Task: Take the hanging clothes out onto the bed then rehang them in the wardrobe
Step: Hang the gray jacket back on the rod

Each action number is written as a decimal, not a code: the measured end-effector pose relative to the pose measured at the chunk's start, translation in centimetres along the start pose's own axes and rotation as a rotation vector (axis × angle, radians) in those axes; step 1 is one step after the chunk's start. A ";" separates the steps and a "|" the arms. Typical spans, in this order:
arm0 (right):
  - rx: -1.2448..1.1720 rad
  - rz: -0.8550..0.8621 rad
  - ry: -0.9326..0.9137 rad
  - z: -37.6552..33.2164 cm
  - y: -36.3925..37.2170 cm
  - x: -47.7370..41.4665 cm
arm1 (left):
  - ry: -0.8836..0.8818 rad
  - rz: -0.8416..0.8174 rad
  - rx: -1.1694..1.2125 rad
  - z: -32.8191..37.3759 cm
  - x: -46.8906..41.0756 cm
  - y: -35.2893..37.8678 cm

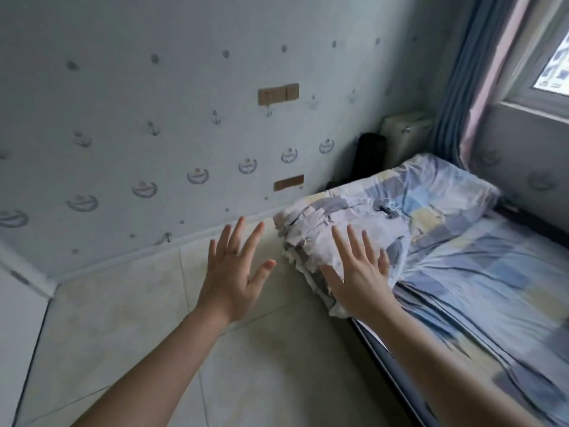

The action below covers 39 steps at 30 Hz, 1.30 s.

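Head-cam view, looking down & fwd, w/ both your bare arms reaching out. Your left hand (237, 272) was wide open, fingers straight & fanned, back of the hand toward you, above the pale floor tiles (147, 318) & holding nothing. Your right hand (357, 282) was just as wide, fingers straight & spread, in front of a folded cloth bundle (338, 229) at the near corner of the bed (492, 288); whether it touched the cloth couldn't be told. The bundle was white, grey & blue patchwork, much like the bed's sheet, so clothes vs bedding couldn't be told. The bed ran along the right side, w/ a pillow (446, 186) in the same patchwork at its far end. Behind, a pale wall (154, 118) w/ printed boat & anchor motifs carried a tan switch plate (278, 94). In the far corner stood a dark upright object (369, 158) beside a white radiator (403, 126), w/ a blue curtain (462, 87) next to a window (548, 57) at top right.
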State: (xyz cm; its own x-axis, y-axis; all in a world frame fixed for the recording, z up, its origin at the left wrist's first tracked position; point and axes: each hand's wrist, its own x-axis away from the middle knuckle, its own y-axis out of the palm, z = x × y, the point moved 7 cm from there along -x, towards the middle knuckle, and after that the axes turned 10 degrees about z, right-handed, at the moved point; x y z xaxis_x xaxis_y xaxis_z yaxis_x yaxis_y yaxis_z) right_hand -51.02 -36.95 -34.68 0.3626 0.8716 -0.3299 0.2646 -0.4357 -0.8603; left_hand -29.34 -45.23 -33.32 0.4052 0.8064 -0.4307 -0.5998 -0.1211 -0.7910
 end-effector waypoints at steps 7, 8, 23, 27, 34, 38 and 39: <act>0.079 -0.045 0.167 8.1 4.6 -3.9 | 0.002 -0.180 0.048 -0.6 -6.5 10.9; 0.084 -0.046 0.187 8.7 5.2 -5.0 | 0.010 -0.186 0.057 -1.0 -8.0 12.1; 0.197 -0.081 0.531 15.9 13.8 -23.1 | 0.157 -0.404 0.096 -6.9 -31.7 27.6; 0.205 -0.079 0.627 19.4 14.2 -25.6 | 0.192 -0.462 0.082 -5.9 -36.1 31.9; 0.203 -0.062 0.707 27.8 14.6 -31.9 | 0.236 -0.522 0.100 -1.3 -44.1 40.7; 0.187 -0.096 0.743 33.6 14.8 -35.8 | 0.231 -0.565 0.075 0.8 -47.8 45.6; 0.182 -0.107 0.753 35.0 14.9 -36.7 | 0.227 -0.578 0.062 1.1 -48.7 46.7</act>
State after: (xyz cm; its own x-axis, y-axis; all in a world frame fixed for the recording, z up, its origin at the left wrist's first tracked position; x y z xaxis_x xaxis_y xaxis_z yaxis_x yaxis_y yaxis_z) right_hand -91.66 -67.56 -48.93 0.8694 0.4911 0.0550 0.2053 -0.2578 -0.9441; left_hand -77.82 -89.50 -48.78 0.8088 0.5874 -0.0278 -0.2759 0.3373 -0.9001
